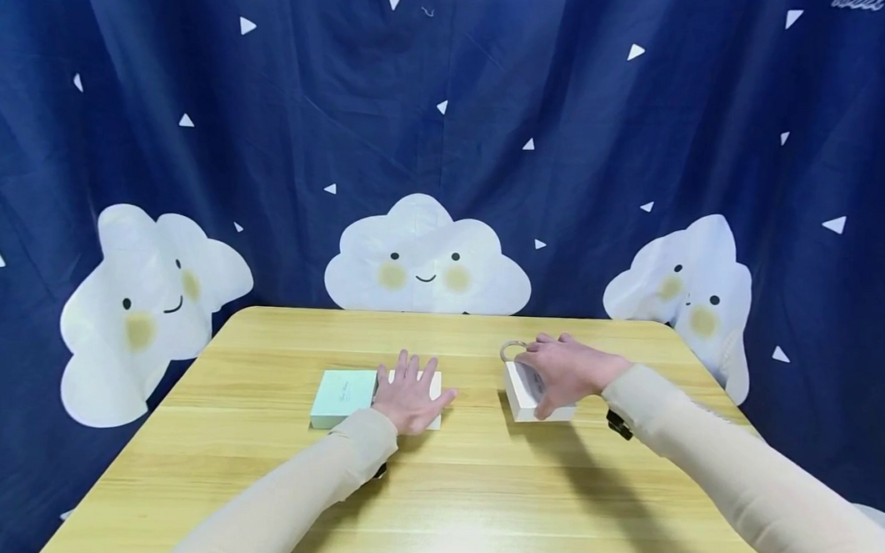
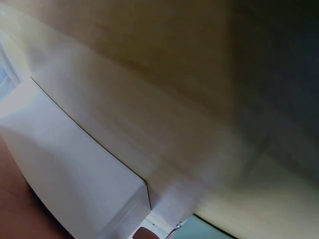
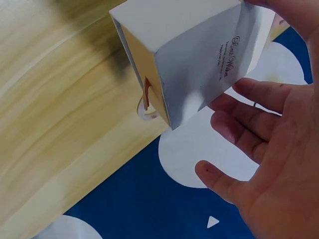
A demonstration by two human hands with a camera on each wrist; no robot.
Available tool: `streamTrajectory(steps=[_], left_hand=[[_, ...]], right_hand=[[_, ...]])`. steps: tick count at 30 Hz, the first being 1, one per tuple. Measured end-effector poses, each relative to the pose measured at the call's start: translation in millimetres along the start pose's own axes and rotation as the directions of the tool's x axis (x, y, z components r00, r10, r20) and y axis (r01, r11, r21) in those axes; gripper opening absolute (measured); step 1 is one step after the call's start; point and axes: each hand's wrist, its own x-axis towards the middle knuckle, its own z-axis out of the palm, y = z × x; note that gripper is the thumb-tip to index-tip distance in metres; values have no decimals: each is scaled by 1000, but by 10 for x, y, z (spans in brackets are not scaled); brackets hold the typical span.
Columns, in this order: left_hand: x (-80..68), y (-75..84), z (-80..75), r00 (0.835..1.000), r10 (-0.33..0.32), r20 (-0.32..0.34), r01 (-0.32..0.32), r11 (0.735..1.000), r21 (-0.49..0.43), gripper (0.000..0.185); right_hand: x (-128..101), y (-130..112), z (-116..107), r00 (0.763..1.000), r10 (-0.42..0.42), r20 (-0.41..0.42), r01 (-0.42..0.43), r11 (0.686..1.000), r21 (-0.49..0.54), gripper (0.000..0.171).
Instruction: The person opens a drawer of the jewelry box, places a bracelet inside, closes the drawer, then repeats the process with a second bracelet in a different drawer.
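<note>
White box point(image 1: 516, 392), ring point(image 1: 503, 352) and long axis toward eleven o'clock, our right grip point(image 1: 567, 371) pinching it, our left grip point(image 1: 408, 398) spread wide

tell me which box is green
The leftmost box; the middle box, under the left hand, and the right box, in the right hand, are white.

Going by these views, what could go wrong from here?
The right hand holds the lettered white box with some fingers clear of it, so it might slip or twist. The pale ring at that box's far end may get knocked. The left hand lies over the second white box, right beside the mint box, and could push one against the other.
</note>
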Motion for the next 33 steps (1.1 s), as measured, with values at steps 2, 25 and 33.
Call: streamTrajectory(steps=[2,25,33], left_hand=[[-2,0,-3,1000,0,-2,0,1000,0,82],[-22,13,-4,1000,-17,13,17,1000,-4,81],[-1,1,-2,1000,-21,17,21,1000,6,81]], right_hand=[[29,-30,4,1000,2,11,-2,1000,8,79],[431,-220,139,999,8,50,-9,1000,20,81],[535,-298,147,998,16,63,-16,1000,8,86]])
